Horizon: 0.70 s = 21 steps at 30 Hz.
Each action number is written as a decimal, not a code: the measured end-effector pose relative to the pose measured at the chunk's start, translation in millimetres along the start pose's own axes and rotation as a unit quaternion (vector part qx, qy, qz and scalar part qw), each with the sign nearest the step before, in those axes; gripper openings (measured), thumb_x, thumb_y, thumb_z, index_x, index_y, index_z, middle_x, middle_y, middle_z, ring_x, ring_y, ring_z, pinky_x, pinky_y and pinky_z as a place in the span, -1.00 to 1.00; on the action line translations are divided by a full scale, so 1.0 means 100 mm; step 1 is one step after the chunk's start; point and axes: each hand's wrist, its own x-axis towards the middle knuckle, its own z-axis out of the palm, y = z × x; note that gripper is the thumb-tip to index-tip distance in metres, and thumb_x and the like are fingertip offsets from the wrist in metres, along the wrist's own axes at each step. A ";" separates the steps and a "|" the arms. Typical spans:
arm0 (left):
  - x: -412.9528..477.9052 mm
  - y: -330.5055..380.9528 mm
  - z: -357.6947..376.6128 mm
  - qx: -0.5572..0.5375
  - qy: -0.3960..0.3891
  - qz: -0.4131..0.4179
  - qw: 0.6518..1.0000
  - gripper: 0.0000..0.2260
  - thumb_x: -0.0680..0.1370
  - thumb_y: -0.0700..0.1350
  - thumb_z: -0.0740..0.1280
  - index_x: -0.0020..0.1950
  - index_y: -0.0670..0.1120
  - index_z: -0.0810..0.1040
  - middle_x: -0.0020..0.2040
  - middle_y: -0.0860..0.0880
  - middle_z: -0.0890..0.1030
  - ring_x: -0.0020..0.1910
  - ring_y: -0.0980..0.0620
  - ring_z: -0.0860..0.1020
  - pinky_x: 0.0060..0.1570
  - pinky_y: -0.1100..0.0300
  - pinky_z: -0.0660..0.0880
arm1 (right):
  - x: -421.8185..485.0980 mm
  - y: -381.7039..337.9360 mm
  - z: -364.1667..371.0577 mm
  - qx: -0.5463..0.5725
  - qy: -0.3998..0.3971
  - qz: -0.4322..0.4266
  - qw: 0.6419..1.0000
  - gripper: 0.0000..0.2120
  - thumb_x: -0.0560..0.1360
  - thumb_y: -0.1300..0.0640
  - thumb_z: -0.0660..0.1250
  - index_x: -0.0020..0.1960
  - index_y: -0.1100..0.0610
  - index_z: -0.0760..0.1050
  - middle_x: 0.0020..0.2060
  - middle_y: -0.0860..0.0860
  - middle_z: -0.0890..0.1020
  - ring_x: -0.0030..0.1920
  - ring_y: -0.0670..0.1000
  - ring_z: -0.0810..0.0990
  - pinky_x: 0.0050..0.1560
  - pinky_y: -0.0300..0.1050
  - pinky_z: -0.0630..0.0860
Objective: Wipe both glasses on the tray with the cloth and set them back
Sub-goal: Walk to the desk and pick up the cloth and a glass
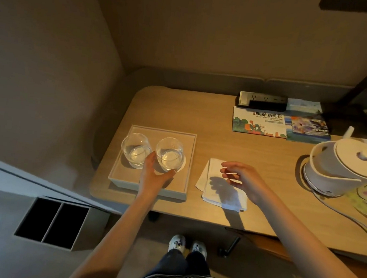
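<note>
Head cam, the only view: tray [117, 178] sits at the desk's left end w/ two glasses on it, side by side, close but whether touching I can't tell. L glass [135, 149] stands alone. R glass [169, 154] sits on a white coaster [183, 164], and the left hand [153, 174] is wrapped round its near side, thumb left, fingers curling under the right; looks like contact, but glass isn't lifted. Call it closing on, not yet gripping firm.

Cloth [220, 186] lies folded on the desk [265, 159] just right of the tray. Right hand [243, 179] hovers over it, fingers spread and loose, empty, its shadow falling on the cloth.

Step, by my read: the very start, picking up glass one and the cloth together. Nothing looks wiped yet.

Next: L hand needs a firm hold low on the rounded wall, lift straight so the coaster doesn't come along or knock the neighbour. R hand drops, pinches the cloth.

Kettle [339, 168] and leaflets [259, 122] are well apart, no bother.
</note>
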 end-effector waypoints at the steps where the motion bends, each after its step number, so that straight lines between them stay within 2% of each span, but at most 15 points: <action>1: 0.01 0.01 0.02 0.007 0.004 -0.002 1.000 -0.28 0.42 -0.20 0.54 0.49 -0.09 0.26 0.39 -0.03 0.43 0.41 0.00 0.38 0.25 0.23 0.37 | 0.02 0.01 0.00 -0.009 0.008 0.002 1.000 -0.78 0.56 0.26 0.20 0.12 0.24 0.57 -0.09 0.14 0.64 -0.10 0.06 0.59 -0.08 -0.11 0.51; 3: 0.02 0.04 0.05 0.016 0.008 -0.002 1.000 -0.27 0.42 -0.19 0.54 0.50 -0.07 0.26 0.37 0.01 0.43 0.36 0.06 0.38 0.06 0.46 0.34 | 0.05 0.04 0.01 -0.017 0.015 0.006 1.000 -0.77 0.56 0.27 0.18 0.10 0.25 0.58 -0.11 0.13 0.64 -0.13 0.05 0.57 -0.10 -0.12 0.49; 4: 0.04 0.06 0.08 0.016 0.011 0.001 1.000 -0.26 0.41 -0.19 0.55 0.50 -0.07 0.25 0.36 0.01 0.43 0.35 0.07 0.38 0.03 0.48 0.34 | 0.07 0.05 0.02 -0.018 0.016 0.010 1.000 -0.77 0.56 0.28 0.18 0.09 0.24 0.58 -0.12 0.13 0.64 -0.15 0.04 0.57 -0.11 -0.12 0.49; 6: 0.09 0.04 0.10 0.013 0.018 0.010 1.000 -0.22 0.37 -0.20 0.58 0.49 -0.05 0.24 0.35 0.01 0.43 0.36 0.04 0.39 0.12 0.36 0.34 | 0.09 0.06 0.03 -0.015 0.024 0.020 0.999 -0.79 0.55 0.29 0.19 0.05 0.23 0.59 -0.14 0.12 0.63 -0.18 0.03 0.56 -0.12 -0.11 0.49; 9: 0.16 0.03 0.13 0.013 0.022 0.017 1.000 -0.16 0.33 -0.21 0.60 0.49 -0.02 0.23 0.37 0.02 0.42 0.36 0.04 0.38 0.19 0.29 0.36 | 0.16 0.09 0.02 -0.015 0.049 0.036 0.998 -0.81 0.52 0.31 0.21 -0.01 0.21 0.60 -0.15 0.12 0.62 -0.21 0.02 0.55 -0.08 -0.08 0.47; 10: 0.18 0.02 0.13 0.018 0.025 0.017 0.999 -0.13 0.32 -0.18 0.61 0.51 -0.02 0.22 0.40 -0.01 0.42 0.39 0.02 0.37 0.27 0.19 0.38 | 0.17 0.11 0.02 -0.026 0.062 0.042 0.997 -0.82 0.51 0.32 0.22 -0.03 0.20 0.60 -0.15 0.13 0.62 -0.21 0.02 0.55 -0.08 -0.07 0.46; 12: 0.23 0.01 0.14 0.030 0.031 0.020 0.999 -0.08 0.30 -0.15 0.63 0.53 -0.03 0.19 0.45 -0.06 0.40 0.44 -0.05 0.36 0.40 -0.02 0.36 | 0.24 0.17 -0.02 -0.075 0.110 0.054 0.990 -0.82 0.48 0.32 0.24 -0.03 0.18 0.59 -0.15 0.13 0.60 -0.19 0.02 0.55 -0.13 -0.09 0.45; 13: 0.25 0.01 0.15 0.033 0.031 0.022 0.999 -0.07 0.29 -0.15 0.63 0.54 -0.04 0.19 0.45 -0.07 0.40 0.44 -0.06 0.35 0.41 -0.03 0.34 | 0.29 0.21 -0.05 -0.133 0.144 0.062 0.979 -0.82 0.47 0.28 0.27 0.03 0.17 0.57 -0.10 0.14 0.60 -0.12 0.05 0.57 -0.12 -0.08 0.46; 14: 0.26 0.02 0.16 0.035 0.030 0.025 0.999 -0.07 0.29 -0.16 0.63 0.54 -0.04 0.19 0.45 -0.07 0.40 0.44 -0.05 0.36 0.41 -0.01 0.34 | 0.34 0.25 -0.07 -0.210 0.177 0.079 0.958 -0.74 0.45 0.23 0.32 0.13 0.15 0.52 0.01 0.16 0.57 0.01 0.11 0.56 -0.05 -0.05 0.45; 16: 0.26 0.02 0.17 0.032 0.029 0.034 0.998 -0.11 0.28 -0.16 0.64 0.50 -0.03 0.25 0.38 -0.04 0.45 0.39 -0.03 0.41 0.35 0.05 0.39 | 0.39 0.31 -0.10 -0.317 0.216 0.136 0.913 -0.49 0.41 0.16 0.39 0.32 0.09 0.33 0.26 0.20 0.36 0.25 0.26 0.39 0.11 0.04 0.39; 18: 0.25 0.03 0.16 0.021 0.034 0.042 0.998 -0.18 0.26 -0.16 0.65 0.43 -0.01 0.33 0.27 0.02 0.51 0.30 0.00 0.47 0.19 0.26 0.45 | 0.36 0.36 -0.05 -0.282 0.214 0.172 0.919 -0.28 0.40 0.11 0.45 0.43 0.12 0.14 0.35 0.23 0.19 0.32 0.31 0.29 0.18 0.11 0.38; 20: 0.23 0.06 0.15 0.001 0.039 0.039 0.998 -0.21 0.26 -0.18 0.65 0.40 0.00 0.37 0.22 0.06 0.53 0.25 0.04 0.49 0.03 0.48 0.41 | 0.32 0.44 0.02 -0.250 0.207 0.200 0.924 -0.13 0.36 0.07 0.49 0.47 0.17 0.02 0.37 0.24 0.13 0.33 0.30 0.30 0.09 0.07 0.43; 21: 0.23 0.06 0.14 -0.007 0.044 0.032 0.999 -0.21 0.25 -0.17 0.65 0.40 0.02 0.38 0.22 0.07 0.54 0.25 0.05 0.49 0.06 0.47 0.42 | 0.29 0.47 0.04 -0.250 0.216 0.220 0.918 -0.11 0.35 0.08 0.50 0.46 0.19 0.01 0.36 0.23 0.13 0.32 0.29 0.32 0.06 0.04 0.44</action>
